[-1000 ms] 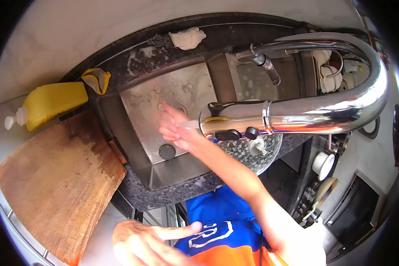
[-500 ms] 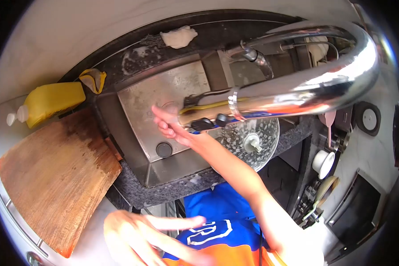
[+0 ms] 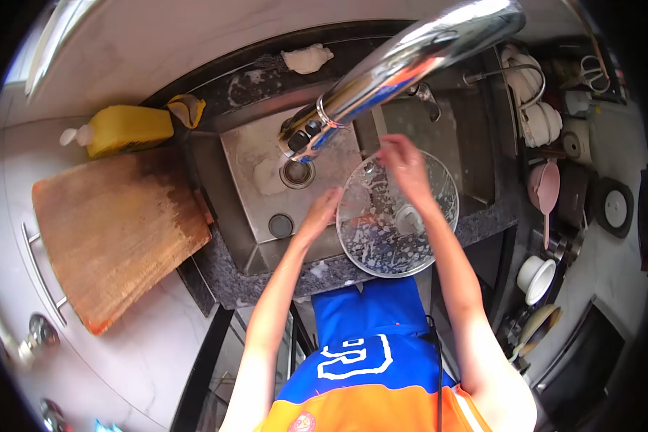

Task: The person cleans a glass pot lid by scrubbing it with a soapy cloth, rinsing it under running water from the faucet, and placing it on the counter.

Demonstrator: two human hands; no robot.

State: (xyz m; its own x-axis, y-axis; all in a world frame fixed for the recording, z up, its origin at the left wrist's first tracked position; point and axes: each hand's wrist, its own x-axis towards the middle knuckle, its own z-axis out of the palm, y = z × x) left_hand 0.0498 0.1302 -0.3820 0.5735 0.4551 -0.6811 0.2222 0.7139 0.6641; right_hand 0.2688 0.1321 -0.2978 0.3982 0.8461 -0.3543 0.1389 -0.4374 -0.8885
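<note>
A round glass pot lid (image 3: 374,248), spotted with suds and water, leans over the sink's front edge. Its pale knob (image 3: 409,220) shows near the middle. My left hand (image 3: 322,214) grips the lid's left rim, with reddish fingers faintly visible through the glass. Over the far rim is my right hand (image 3: 405,171), its fingers loosely bent and slightly apart; whether they touch the glass is unclear. The chrome faucet spout (image 3: 371,83) hangs above the metal sink board (image 3: 255,155), left of my right hand.
Left of the sink are a wooden cutting board (image 3: 115,227) and a yellow jug (image 3: 129,129). A white cloth (image 3: 307,59) lies behind the sink. To the right are bowls (image 3: 540,124), a pink ladle-like scoop (image 3: 545,183) and a white pot (image 3: 536,279).
My right hand has moved right from beneath the spout to the lid's far rim. My left hand has come up from the lower left to the lid's left rim. The camera view has shifted.
</note>
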